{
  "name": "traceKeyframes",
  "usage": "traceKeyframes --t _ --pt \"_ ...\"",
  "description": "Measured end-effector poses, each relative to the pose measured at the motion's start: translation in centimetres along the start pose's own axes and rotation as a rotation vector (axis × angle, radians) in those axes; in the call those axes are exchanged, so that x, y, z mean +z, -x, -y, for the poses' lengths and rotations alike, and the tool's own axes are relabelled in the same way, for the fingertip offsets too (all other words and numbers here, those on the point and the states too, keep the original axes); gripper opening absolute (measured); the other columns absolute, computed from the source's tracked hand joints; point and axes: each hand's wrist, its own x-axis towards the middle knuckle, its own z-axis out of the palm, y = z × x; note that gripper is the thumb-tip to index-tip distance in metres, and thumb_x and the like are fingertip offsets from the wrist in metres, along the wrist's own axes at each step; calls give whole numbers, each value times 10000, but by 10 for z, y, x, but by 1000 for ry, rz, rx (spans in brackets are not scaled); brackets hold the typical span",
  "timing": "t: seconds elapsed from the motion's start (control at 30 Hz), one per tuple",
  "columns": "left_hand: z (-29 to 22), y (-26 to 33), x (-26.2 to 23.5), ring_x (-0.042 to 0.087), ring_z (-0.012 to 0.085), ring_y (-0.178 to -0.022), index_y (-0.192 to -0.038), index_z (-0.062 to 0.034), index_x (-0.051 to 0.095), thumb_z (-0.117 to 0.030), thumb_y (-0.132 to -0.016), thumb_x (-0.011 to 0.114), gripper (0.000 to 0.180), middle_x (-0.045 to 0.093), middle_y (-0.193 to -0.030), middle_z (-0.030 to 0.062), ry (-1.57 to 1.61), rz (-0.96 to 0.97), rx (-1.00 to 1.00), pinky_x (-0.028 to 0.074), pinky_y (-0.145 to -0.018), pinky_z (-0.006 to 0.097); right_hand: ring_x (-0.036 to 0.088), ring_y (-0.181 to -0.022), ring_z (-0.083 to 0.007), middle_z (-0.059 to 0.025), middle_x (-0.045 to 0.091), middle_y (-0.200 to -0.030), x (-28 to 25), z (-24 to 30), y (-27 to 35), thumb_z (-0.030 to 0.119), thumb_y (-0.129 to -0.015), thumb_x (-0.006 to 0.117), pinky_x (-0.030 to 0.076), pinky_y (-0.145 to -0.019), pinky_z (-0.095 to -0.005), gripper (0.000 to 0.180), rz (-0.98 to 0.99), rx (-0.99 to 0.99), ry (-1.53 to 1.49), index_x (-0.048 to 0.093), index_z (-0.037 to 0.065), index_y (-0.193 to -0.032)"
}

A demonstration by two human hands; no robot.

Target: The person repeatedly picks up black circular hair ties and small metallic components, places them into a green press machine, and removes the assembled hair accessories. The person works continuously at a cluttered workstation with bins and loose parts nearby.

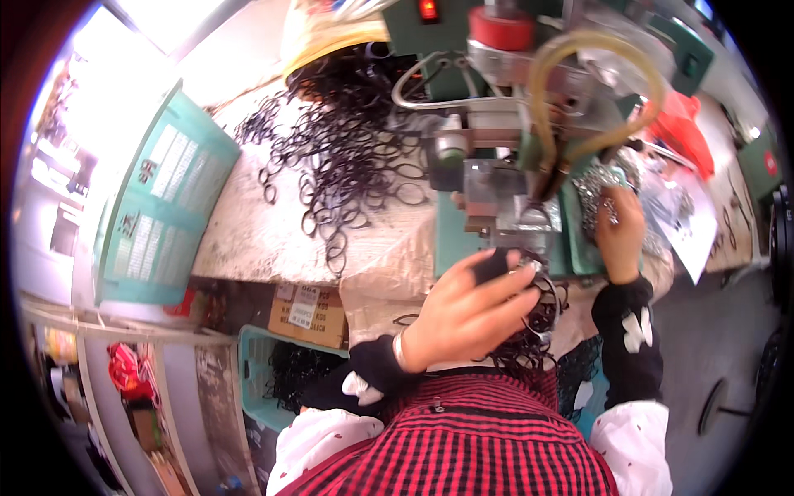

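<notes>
Worn pale table [256, 236] – black rings [339, 157] strewn loosely, green-based machine [496, 197] beside them

I see strong white light far left of the left hand [471, 318], bleaching the background beyond the turquoise crate [169, 198] and brightening the surface [240, 240]. Below the surface, left of that hand, shadow gathers. Slight blur softens the machine [488, 124] above it; straight edges bow toward a black, round rim.
</notes>
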Motion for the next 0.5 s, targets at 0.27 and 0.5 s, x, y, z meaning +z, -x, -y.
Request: traceKeyframes --t 0.27,0.5 --pt "4 21 -154 670 237 -1056 -1123 60 684 56 -958 602 185 717 -1134 138 -743 -823 -379 495 -933 304 574 -811 -37 34 657 -896 -12 7 19 23 -937 673 437 -724 -197 54 -94 487 -645 676 13 -990" --pt "125 78 -104 611 366 -1037 -935 -77 792 -49 -743 741 201 695 -1244 184 -873 187 -547 418 -1071 458 583 -769 -43 23 705 -878 7 28 7 44 -923 733 451 -701 -194 147 -67 487 -634 746 14 -1066"
